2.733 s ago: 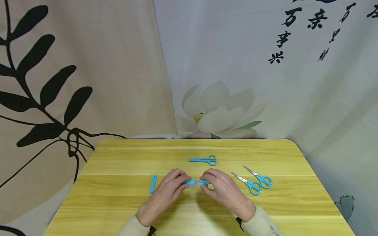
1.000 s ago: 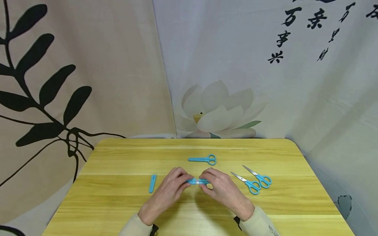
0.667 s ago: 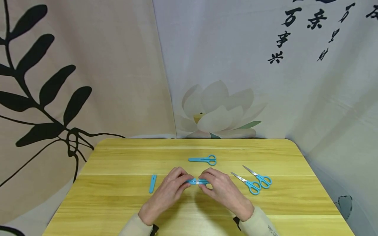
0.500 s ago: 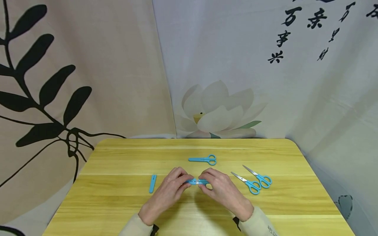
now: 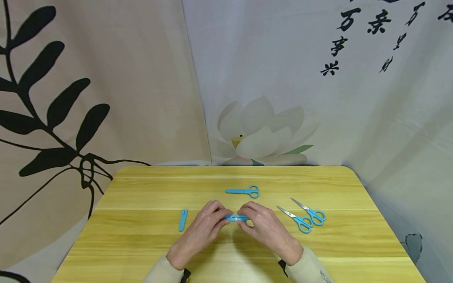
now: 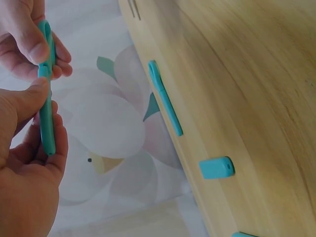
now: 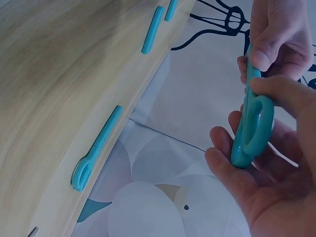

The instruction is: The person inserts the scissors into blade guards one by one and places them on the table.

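Above the table, a person's left hand [image 5: 203,230] pinches a blue blade cover [image 6: 47,123] between thumb and fingers. The right hand [image 5: 270,230] grips the blue handles of a pair of scissors [image 7: 261,126], thumb on one side and fingers on the other. The scissors' blades sit mostly inside the cover. A narrow strip of metal shows between cover and handles in the head view. Beyond the hands lies a covered pair of scissors [image 5: 242,191]. To the left of the left hand rests a loose blue blade cover [image 5: 183,220].
Two uncovered pairs of scissors, a nearer one [image 5: 301,223] and a farther one [image 5: 315,216], lie right of the right hand with blades pointing back left. A second loose cover [image 7: 171,9] shows in the right wrist view. A printed curtain [image 5: 269,78] hangs behind the wooden table [image 5: 141,243].
The blade cover and scissors handles have come closer together, so less metal shows between them. Both hands keep their grip and have hardly shifted. Things on the table stay put.
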Available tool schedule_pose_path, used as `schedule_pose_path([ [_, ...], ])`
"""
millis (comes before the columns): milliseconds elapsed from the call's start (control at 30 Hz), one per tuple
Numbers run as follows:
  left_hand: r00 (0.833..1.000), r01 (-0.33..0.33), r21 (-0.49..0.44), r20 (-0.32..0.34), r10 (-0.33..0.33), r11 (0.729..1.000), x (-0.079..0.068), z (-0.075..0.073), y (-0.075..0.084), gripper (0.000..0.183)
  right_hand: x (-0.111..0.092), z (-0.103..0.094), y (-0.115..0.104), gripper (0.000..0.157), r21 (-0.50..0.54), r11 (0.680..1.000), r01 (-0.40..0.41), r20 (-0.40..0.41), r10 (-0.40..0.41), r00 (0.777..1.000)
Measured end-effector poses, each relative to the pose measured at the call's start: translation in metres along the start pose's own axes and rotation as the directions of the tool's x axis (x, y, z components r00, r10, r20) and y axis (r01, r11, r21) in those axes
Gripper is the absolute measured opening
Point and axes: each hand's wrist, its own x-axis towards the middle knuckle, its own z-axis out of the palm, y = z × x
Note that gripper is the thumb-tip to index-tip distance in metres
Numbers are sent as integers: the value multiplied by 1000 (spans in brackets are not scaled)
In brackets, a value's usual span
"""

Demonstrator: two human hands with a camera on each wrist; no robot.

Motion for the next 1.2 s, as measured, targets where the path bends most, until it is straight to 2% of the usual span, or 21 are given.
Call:
schedule_pose_path([
  [267, 1000, 15, -18, 21, -15, 1000, 0, -2, -1, 16, 1, 0, 0, 20, 7, 1000, 10, -3, -10, 1000],
  [400, 999, 37, -21, 33, -37, 999, -4, -4, -3, 25, 1, 1, 0, 20, 12, 1000, 15, 2, -15, 1000],
  [500, 999, 42, -16, 17, -42, 999, -6, -6, -5, 30, 0, 1, 1, 20, 17, 1000, 14, -2, -14, 1000],
  [767, 1000, 15, -24, -24, -15, 1000, -7, -9, -7, 19, 0, 0, 2, 21, 27, 1000, 8, -12, -8, 1000],
  [1200, 998, -11, -21, -58, 9, 1000, -6, -5, -7, 19, 0, -1, 1, 21, 14, 1000, 9, 9, -9, 1000],
])
